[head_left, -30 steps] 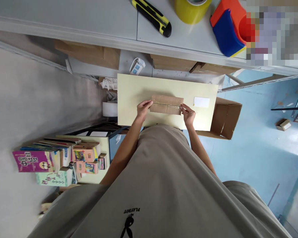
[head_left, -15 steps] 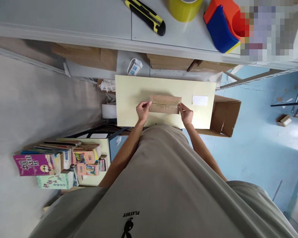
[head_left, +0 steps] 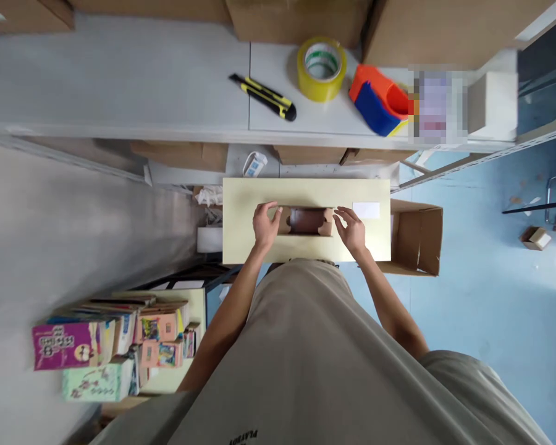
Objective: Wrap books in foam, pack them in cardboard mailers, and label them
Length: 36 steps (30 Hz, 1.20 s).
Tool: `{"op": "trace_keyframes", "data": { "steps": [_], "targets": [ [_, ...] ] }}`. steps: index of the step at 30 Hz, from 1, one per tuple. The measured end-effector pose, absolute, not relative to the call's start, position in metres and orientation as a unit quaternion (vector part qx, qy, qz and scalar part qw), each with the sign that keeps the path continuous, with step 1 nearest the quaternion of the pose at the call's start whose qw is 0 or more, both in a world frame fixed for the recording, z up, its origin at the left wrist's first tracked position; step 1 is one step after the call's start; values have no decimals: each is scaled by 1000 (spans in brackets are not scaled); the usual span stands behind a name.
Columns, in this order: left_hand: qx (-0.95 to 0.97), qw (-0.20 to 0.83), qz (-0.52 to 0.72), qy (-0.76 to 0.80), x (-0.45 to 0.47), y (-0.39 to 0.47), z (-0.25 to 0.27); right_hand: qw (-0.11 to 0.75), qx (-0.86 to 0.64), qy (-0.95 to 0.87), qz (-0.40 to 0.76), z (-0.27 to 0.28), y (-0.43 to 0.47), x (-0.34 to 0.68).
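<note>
A small cardboard box lies on the pale yellow board in front of my body. Its open side faces up, showing a dark inside and short flaps at both ends. At the box's left end is my left hand, thumb and fingers apart. My right hand hovers by the right end with its fingers curved and spread. Whether any fingertip touches the cardboard is hard to make out. Close to my right hand, a white card rests on the board.
On the grey shelf ahead lie a box cutter, a roll of clear yellow tape and an orange-and-blue tape dispenser. An open carton stands right of the board. Stacked books are at lower left.
The box showed a taped, closed face with both hands pinching its ends; now its open side is up and my fingers have spread. The view has tilted to show more shelf.
</note>
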<state>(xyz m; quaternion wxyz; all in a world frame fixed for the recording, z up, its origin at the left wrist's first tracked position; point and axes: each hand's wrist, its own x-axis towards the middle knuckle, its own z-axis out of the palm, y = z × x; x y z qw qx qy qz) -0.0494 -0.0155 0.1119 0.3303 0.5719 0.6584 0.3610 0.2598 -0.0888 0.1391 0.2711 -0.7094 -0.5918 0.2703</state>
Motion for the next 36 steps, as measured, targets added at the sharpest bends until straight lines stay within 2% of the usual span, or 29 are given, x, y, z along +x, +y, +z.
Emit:
{"op": "trace_keyframes", "data": {
  "steps": [6,9,12,18,22,25,31,36],
  "targets": [
    [693,255,418,529,8,51,217,355,-663,-652,93,238,3,286],
    [718,240,452,472,47,79,268,351,-668,-655,28,272,62,301],
    [732,240,475,426,81,94,302,319,-702,-636,14,279,115,310],
    [731,269,487,394,113,94,308,248,-756,-602,60,261,169,320],
    [700,319,486,415,104,75,291,310,-737,-596,74,259,136,322],
    [651,386,495,427,88,42,278,369,-713,-578,147,261,74,304],
    [531,500,490,477,47,-46,243,460,-576,-494,461,243,-51,228],
    [477,542,444,531,15,-101,223,433,-571,-438,543,216,-92,191]
  ]
}}
